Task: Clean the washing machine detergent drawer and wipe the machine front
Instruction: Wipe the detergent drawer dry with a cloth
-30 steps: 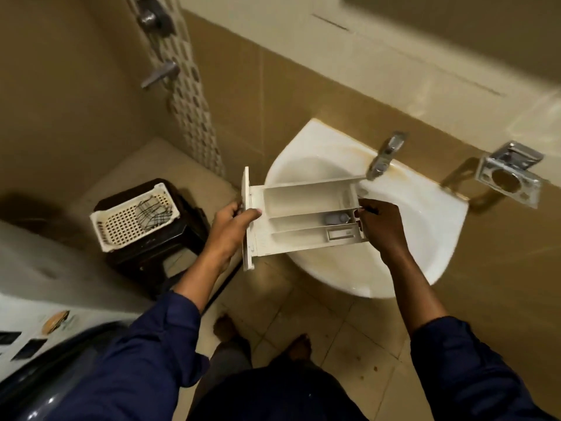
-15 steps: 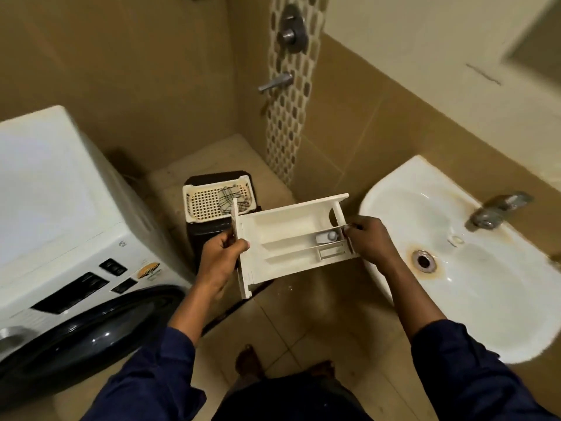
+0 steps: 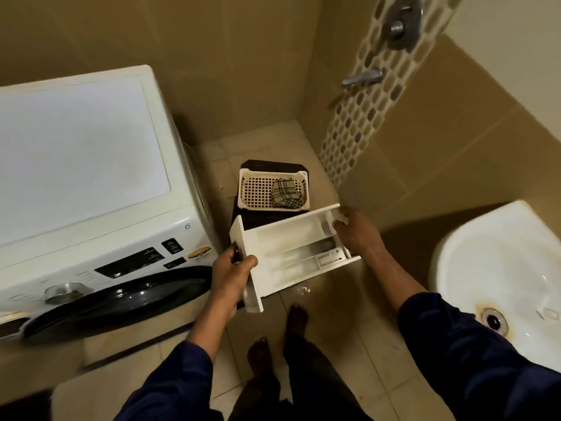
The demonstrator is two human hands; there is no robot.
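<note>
Your left hand [image 3: 233, 276] curls round the drawer [image 3: 288, 247] front and your right hand [image 3: 359, 233] clasps its back end, holding it level.

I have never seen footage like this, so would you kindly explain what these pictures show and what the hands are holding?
The camera sits on a person's head and looks down at their own two hands. The left hand grips the front panel of a white detergent drawer, and the right hand holds its back end. The washing machine stands on the left, a washbasin on the right. Beyond the drawer, a dark stool carries a basket with a checked cloth inside.
</note>
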